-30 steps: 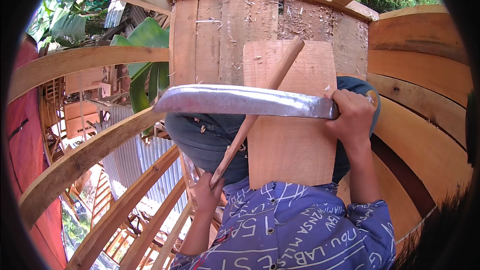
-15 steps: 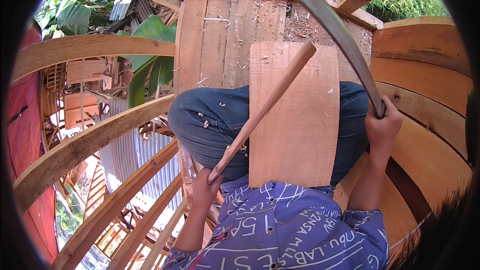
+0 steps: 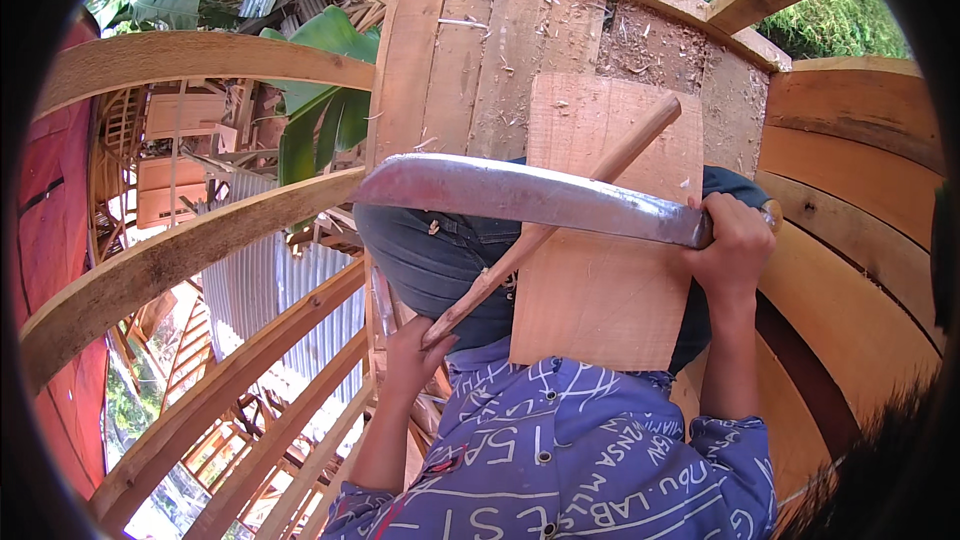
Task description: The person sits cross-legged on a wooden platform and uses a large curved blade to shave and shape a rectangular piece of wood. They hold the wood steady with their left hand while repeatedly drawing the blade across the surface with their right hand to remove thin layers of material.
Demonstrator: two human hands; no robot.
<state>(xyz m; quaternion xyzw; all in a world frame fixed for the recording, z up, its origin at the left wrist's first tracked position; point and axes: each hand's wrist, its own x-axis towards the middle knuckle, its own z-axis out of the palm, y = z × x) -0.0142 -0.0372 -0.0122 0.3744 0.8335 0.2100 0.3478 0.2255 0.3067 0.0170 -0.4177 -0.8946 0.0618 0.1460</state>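
So, right hand (image 3: 737, 233): grip clamped on curved metal machete (image 3: 540, 201); left hand (image 3: 408, 353): grip around slim wooden stick (image 3: 497, 276).

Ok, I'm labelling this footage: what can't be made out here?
- Head view: most of the knife handle, hidden by the right hand.
- Head view: middle of the stick, behind the blade.
- Head view: part of the jeans, under the board.
- Head view: shirt, cut by lower edge.

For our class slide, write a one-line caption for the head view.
Left hand gripping a wooden stick, right hand holding a machete across it, above a flat board.
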